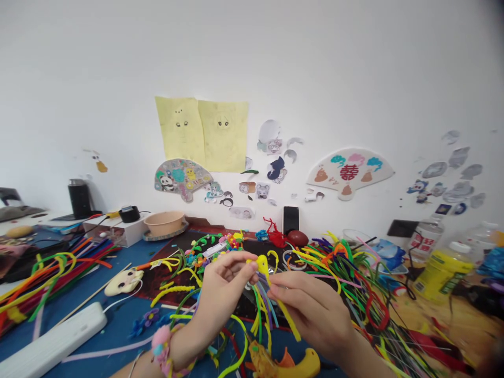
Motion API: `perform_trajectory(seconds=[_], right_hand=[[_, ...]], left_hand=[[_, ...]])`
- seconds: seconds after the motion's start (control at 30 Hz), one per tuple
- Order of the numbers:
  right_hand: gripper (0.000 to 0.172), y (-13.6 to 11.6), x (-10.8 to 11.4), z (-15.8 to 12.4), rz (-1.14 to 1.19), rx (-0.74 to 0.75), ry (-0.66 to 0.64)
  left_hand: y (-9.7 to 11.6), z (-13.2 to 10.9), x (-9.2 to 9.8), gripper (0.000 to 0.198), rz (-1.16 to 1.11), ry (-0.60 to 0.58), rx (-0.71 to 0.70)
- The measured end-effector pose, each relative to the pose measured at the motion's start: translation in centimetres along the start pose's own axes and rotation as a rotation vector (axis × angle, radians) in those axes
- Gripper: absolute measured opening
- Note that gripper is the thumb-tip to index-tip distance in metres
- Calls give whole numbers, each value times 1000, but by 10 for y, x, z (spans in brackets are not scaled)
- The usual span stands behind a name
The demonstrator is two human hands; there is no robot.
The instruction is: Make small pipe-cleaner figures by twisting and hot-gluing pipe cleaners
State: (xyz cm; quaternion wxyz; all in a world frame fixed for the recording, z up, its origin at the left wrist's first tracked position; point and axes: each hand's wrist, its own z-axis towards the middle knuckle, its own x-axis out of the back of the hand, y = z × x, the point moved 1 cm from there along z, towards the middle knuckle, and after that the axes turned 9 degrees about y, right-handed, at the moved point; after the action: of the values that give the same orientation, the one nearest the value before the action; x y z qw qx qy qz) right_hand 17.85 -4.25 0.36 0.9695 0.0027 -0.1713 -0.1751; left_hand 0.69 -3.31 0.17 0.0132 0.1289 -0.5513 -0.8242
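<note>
A yellow pipe cleaner (289,317) is held between my two hands over the middle of the table, its upper end bent into a small loop. My left hand (228,281) pinches it near that loop with thumb and fingers. Lower down, the fingertips of my right hand (313,302) close on the same strip, whose tail hangs below them. Behind and under the hands lie loose green, yellow and purple pipe cleaners, partly hidden. Just below my right hand is a yellow-and-orange glue gun (287,362), cut off by the bottom edge.
Pipe cleaners in many colours (55,278) lie at the left, with more heaped at the right. A white power strip (59,341) is at front left. A peach bowl (164,223) and a phone (291,219) are by the wall. Bottles, one yellow (443,273), stand at right.
</note>
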Motion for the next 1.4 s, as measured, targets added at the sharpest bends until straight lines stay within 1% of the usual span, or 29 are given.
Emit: perform_trajectory(seconds=[0.27, 0.63, 0.8, 1.0, 1.4], right_hand=[[23, -2, -5, -2, 13, 1, 17], [25, -6, -8, 1, -5, 30, 40], [25, -5, -11, -4, -38, 53, 43], [24, -4, -13, -9, -88, 77, 12], [23, -8, -14, -8, -111, 84, 51]], left_hand=[[3, -6, -3, 14, 18, 23, -6], [-6, -8, -5, 12, 15, 42, -17], [-8, -9, -5, 12, -7, 59, 16], [-10, -8, -5, 13, -86, 93, 81], [-9, -14, -8, 12, -170, 112, 160]])
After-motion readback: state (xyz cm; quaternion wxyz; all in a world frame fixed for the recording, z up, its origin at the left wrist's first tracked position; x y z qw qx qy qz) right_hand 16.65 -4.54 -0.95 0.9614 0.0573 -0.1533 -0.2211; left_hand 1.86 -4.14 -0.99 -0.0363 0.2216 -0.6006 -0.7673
